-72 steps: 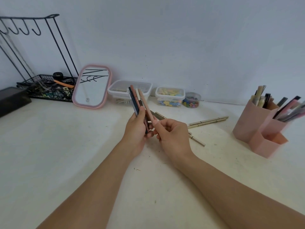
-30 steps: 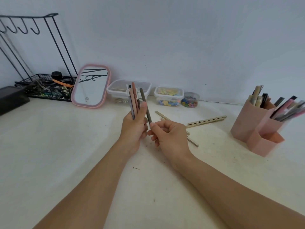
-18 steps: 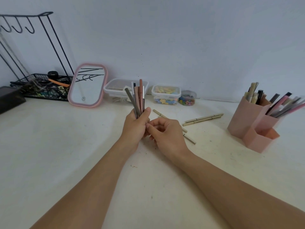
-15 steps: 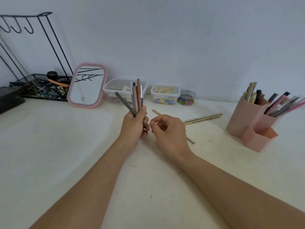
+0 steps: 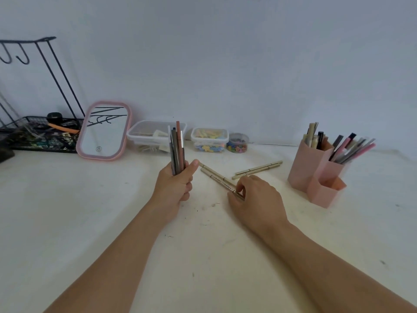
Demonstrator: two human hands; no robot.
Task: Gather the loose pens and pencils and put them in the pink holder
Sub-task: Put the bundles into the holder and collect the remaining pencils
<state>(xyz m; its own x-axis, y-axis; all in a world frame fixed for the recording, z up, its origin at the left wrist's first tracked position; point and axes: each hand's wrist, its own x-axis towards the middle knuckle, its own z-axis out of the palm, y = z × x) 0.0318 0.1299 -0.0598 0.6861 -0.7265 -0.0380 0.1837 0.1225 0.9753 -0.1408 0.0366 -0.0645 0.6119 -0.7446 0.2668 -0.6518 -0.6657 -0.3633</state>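
My left hand point(image 5: 174, 187) grips an upright bundle of pens and pencils point(image 5: 177, 149), grey, brown and pink. My right hand point(image 5: 253, 198) lies on the table to the right and pinches the near end of two beige pencils point(image 5: 214, 175) that lie diagonally on the white table. Another pair of beige pencils point(image 5: 258, 169) lies beyond them, pointing toward the pink holder point(image 5: 316, 175). The holder stands at the right with several pens sticking out of its compartments.
Along the wall stand a pink-framed mirror point(image 5: 105, 131), a clear lidded box point(image 5: 155, 136), a box of coloured clips point(image 5: 209, 140) and a small round tub of beads point(image 5: 237, 143). A black wire rack point(image 5: 38, 132) with hooks fills the far left.
My right hand left the bundle, moved right and down to the table, and now pinches the beige pencils. The stray grey pen has been straightened into the left hand's bundle.
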